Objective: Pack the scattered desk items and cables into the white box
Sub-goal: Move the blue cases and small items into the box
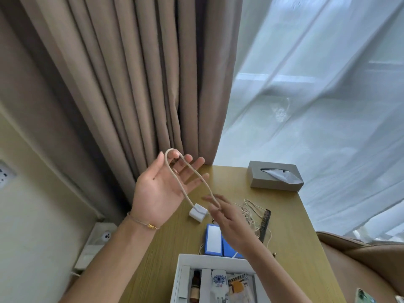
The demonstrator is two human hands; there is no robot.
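Head view. The cable point(185, 182) is draped in a loop over the fingers of the left hand point(161, 189), which is raised above the tabletop point(290, 232) with the palm toward the camera. The loop appears intended as the first turn of a coil, so that the cable packs compactly. Left grip: fingers straight and spread, clamping nothing; the cable merely hangs over them. One strand runs down to the white plug point(197, 213), which hangs or rests just above the tabletop; contact cannot be determined. The other strand descends to the right hand point(231, 224). Right grip: motion-blurred; the fingertips meet the strand, but whether they pinch it cannot be told.

The box point(181, 278) sits at the near tabletop edge, open and partly filled. Outside it remain a thin cord point(251, 213), a comb point(264, 224) and a blue case point(213, 239). A tissue box point(255, 178) stands at the far edge.
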